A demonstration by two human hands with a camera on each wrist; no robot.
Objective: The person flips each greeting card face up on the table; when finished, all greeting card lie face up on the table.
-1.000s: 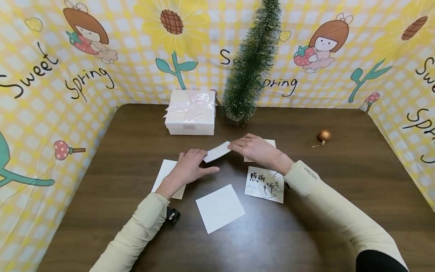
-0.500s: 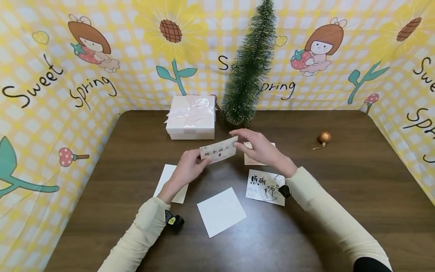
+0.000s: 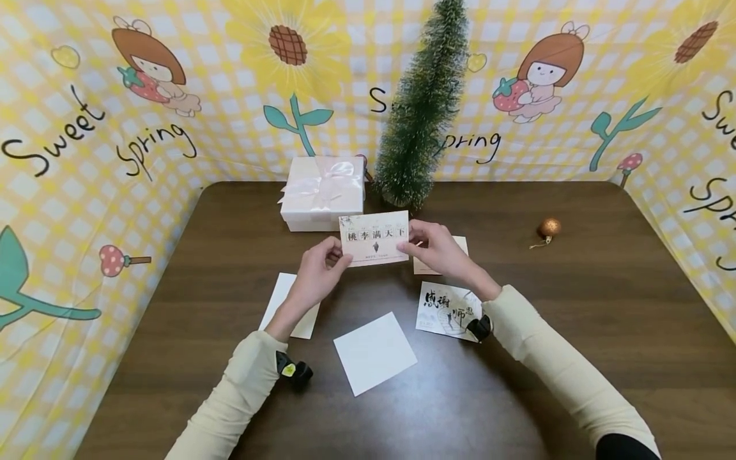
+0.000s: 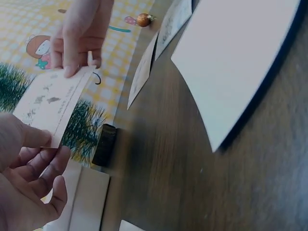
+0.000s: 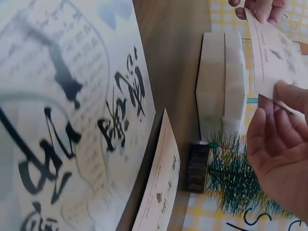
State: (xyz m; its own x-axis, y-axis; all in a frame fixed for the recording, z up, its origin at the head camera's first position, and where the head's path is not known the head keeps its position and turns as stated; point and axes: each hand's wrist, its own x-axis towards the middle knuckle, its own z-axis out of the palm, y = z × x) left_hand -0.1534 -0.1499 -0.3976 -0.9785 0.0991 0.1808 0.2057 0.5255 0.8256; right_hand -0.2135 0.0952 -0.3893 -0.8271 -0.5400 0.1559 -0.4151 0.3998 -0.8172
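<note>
A: What did the hands have?

B: Both held one printed card [image 3: 374, 238] up off the counter [image 3: 575, 306], face toward the person, w/ a row of black characters across its top. Left hand [image 3: 315, 276] pinched the card's lower left corner, thumb in front, fingers [image 4: 45, 171] curled behind. Right hand [image 3: 439, 250] pinched the right edge the same way.

A: And where was the card vs. the rest?

B: In the air, about mid-counter, in front of the white gift box [image 3: 324, 193] w/ its pale ribbon bow and the small bottle-brush tree [image 3: 418, 121].

A: Anything lying under it?

B: A calligraphy card [image 3: 449, 311] lay flat near the right wrist, a plain card [image 3: 440, 257] partly hidden behind the right hand, a blank white square [image 3: 375, 352] between the forearms, and a white card [image 3: 288, 304] under the left wrist. Copper bauble [image 3: 547, 229] sat well apart, to the right.
</note>
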